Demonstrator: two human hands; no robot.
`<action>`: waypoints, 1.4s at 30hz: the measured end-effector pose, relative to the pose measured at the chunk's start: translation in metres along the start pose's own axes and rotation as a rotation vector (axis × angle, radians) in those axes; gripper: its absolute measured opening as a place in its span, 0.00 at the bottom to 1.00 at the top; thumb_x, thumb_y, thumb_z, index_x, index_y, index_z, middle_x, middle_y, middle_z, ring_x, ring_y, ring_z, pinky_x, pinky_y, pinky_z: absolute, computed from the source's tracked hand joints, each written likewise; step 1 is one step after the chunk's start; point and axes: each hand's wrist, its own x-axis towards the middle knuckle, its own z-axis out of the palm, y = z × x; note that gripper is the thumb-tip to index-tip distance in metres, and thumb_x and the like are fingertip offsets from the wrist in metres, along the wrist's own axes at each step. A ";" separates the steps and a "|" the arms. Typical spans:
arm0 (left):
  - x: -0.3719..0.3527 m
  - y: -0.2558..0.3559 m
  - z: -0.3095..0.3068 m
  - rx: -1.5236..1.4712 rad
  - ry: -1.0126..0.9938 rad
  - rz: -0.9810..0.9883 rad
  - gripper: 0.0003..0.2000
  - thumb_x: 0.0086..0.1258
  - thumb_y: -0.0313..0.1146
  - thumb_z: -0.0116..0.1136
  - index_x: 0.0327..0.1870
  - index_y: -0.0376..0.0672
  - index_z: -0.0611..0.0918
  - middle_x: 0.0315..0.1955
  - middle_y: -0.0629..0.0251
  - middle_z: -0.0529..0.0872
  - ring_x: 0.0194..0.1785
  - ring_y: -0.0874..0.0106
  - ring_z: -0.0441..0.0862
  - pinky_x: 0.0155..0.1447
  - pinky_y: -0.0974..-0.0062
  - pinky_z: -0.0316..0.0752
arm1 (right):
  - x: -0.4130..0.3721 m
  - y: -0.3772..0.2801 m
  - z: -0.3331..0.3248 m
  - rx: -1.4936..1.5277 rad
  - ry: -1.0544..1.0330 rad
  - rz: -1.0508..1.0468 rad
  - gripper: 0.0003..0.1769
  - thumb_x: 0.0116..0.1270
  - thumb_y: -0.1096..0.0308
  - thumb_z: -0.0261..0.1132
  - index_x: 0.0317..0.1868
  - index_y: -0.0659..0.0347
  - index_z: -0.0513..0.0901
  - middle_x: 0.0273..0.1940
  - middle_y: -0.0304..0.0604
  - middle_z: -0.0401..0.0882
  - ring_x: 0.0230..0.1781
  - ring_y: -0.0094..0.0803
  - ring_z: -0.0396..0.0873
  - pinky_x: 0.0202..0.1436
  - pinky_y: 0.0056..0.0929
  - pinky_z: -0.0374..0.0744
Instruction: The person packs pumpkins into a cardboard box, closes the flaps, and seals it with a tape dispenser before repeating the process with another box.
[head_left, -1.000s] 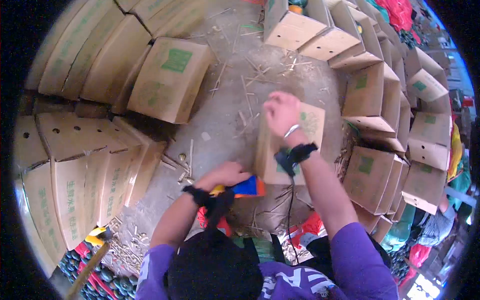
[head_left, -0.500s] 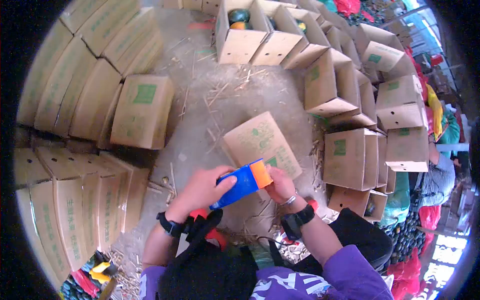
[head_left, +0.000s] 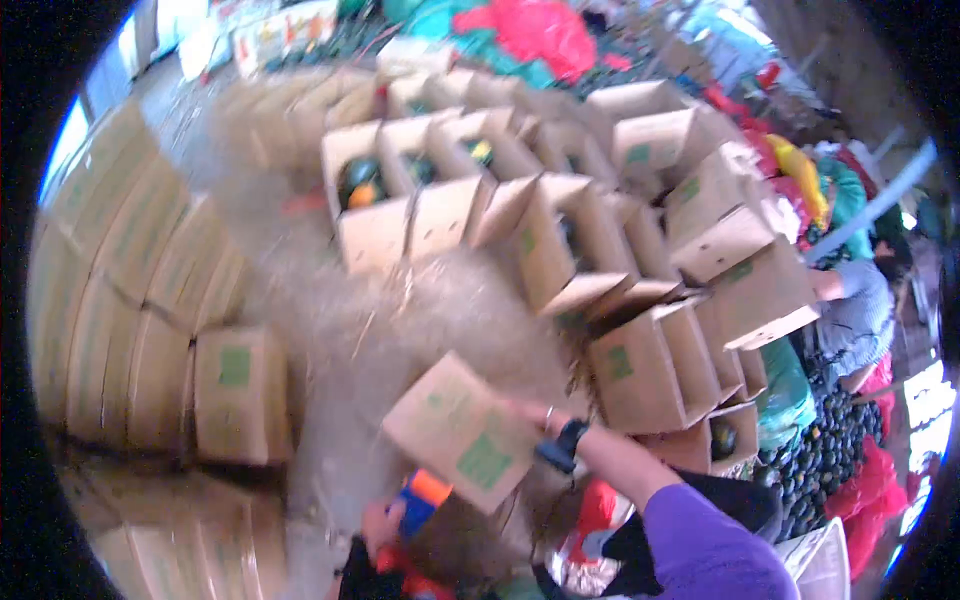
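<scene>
In my left hand (head_left: 383, 524), low in the view, is a blue object with an orange end (head_left: 424, 500); the fingers are wrapped round its blue part. My right hand (head_left: 528, 413) is at the upper right edge of a closed cardboard box (head_left: 462, 432) with green print, which lies tilted in front of me. Motion blur smears the right fingers, so their grip on the box is unclear. The orange end is just beside the box's lower left edge.
Closed boxes (head_left: 240, 395) are stacked at the left. Open cartons (head_left: 375, 240), some holding dark green round fruit (head_left: 360, 180), stand ahead and to the right. A co-worker in a striped top (head_left: 862, 310) is at the far right, near a pile of dark fruit (head_left: 815, 465).
My right hand has let go of the blue and orange object and moved to the box. My left hand has carried the object down and left. The camera view has tilted up and shifted.
</scene>
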 end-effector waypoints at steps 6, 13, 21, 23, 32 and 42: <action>0.040 0.010 -0.025 -0.646 0.054 -0.071 0.21 0.66 0.47 0.48 0.42 0.34 0.79 0.27 0.55 0.83 0.27 0.67 0.79 0.37 0.68 0.75 | -0.046 -0.041 0.050 0.385 -0.136 0.157 0.34 0.67 0.42 0.46 0.63 0.59 0.64 0.59 0.38 0.68 0.55 0.26 0.70 0.58 0.31 0.70; 0.055 0.045 -0.114 -1.186 -0.236 -0.417 0.21 0.69 0.47 0.42 0.44 0.36 0.76 0.25 0.54 0.81 0.25 0.60 0.79 0.39 0.56 0.78 | -0.115 -0.148 0.077 -0.354 -0.045 0.529 0.24 0.63 0.56 0.55 0.57 0.59 0.71 0.41 0.42 0.81 0.34 0.38 0.82 0.38 0.41 0.81; 0.069 0.018 -0.112 -1.204 -0.305 -0.421 0.21 0.70 0.49 0.37 0.39 0.39 0.76 0.17 0.56 0.76 0.19 0.61 0.76 0.34 0.55 0.76 | -0.103 -0.259 0.227 -1.804 -0.430 -0.992 0.36 0.45 0.44 0.66 0.52 0.55 0.72 0.55 0.40 0.69 0.62 0.37 0.61 0.62 0.55 0.57; 0.072 0.009 -0.111 -1.238 -0.287 -0.439 0.22 0.70 0.50 0.37 0.39 0.39 0.76 0.18 0.56 0.77 0.21 0.62 0.76 0.34 0.56 0.76 | -0.080 -0.252 0.242 -2.129 -0.746 -0.819 0.42 0.40 0.37 0.65 0.53 0.54 0.72 0.56 0.37 0.68 0.64 0.34 0.57 0.65 0.58 0.49; 0.014 -0.020 -0.086 -1.309 -0.427 -0.464 0.21 0.71 0.49 0.37 0.46 0.41 0.76 0.27 0.61 0.80 0.28 0.66 0.78 0.38 0.64 0.77 | -0.068 -0.295 0.163 -1.794 0.376 -0.244 0.35 0.58 0.37 0.45 0.34 0.63 0.82 0.33 0.52 0.81 0.37 0.49 0.78 0.43 0.39 0.75; 0.018 0.072 0.006 -0.497 -0.663 0.368 0.17 0.69 0.38 0.45 0.56 0.41 0.73 0.44 0.56 0.81 0.44 0.68 0.80 0.49 0.70 0.75 | -0.128 -0.156 0.067 -0.839 0.685 0.411 0.50 0.65 0.35 0.23 0.37 0.77 0.78 0.31 0.67 0.77 0.27 0.52 0.80 0.35 0.41 0.79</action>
